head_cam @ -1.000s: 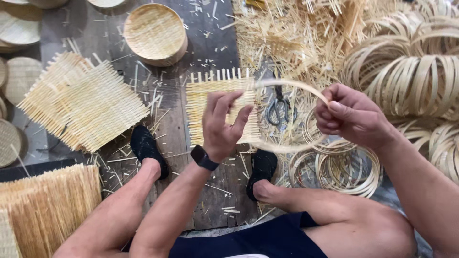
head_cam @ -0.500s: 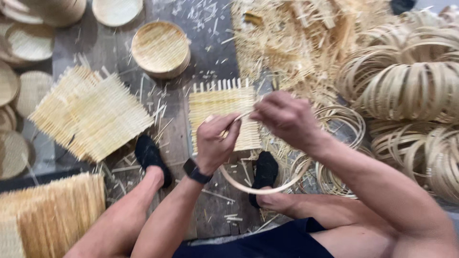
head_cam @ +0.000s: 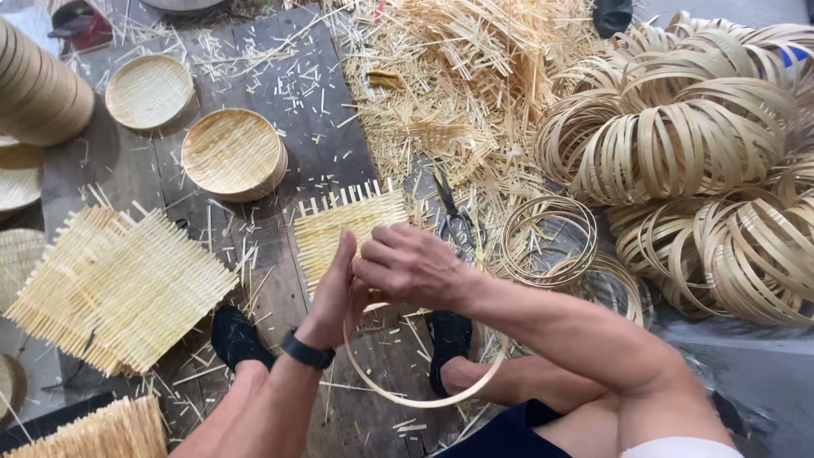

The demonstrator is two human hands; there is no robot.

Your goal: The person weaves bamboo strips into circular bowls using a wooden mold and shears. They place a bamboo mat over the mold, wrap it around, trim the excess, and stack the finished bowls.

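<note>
Nearest the camera, two bare legs ran out to black shoes [head_cam: 236, 336] planted on the plank floor [head_cam: 280, 93]. Between the knees hung a thin bamboo hoop [head_cam: 424, 397], its lower arc clear of the floor and its top rising into the hands. The left hand [head_cam: 335, 295], a black watch [head_cam: 307, 352] on its wrist, stood edge-up with fingers straight and pressed against the hoop's top. The right hand [head_cam: 409, 265] lay over it, touching it, its grip closed on the hoop where the two hands met; how the left hand's grip sat on the strip could not be told, since the right hand hid it.

Just beyond the hands lay a small square woven mat [head_cam: 343, 227] with loose ends bristling along its far edge. Scissors [head_cam: 456, 222] lay just right of it, beside a few loose hoops [head_cam: 547, 242]. To the left, a bigger woven mat [head_cam: 119, 284] lay spread over the floor, with another at the lower left corner.

Farther off sat two round woven trays [head_cam: 231, 153], one near the mat and one beyond it, and a stack of rims [head_cam: 38, 89] at the left edge. A heap of bamboo slivers [head_cam: 475, 68] covered the far middle, and bundles of coiled strips [head_cam: 687, 140] filled the right side.
</note>
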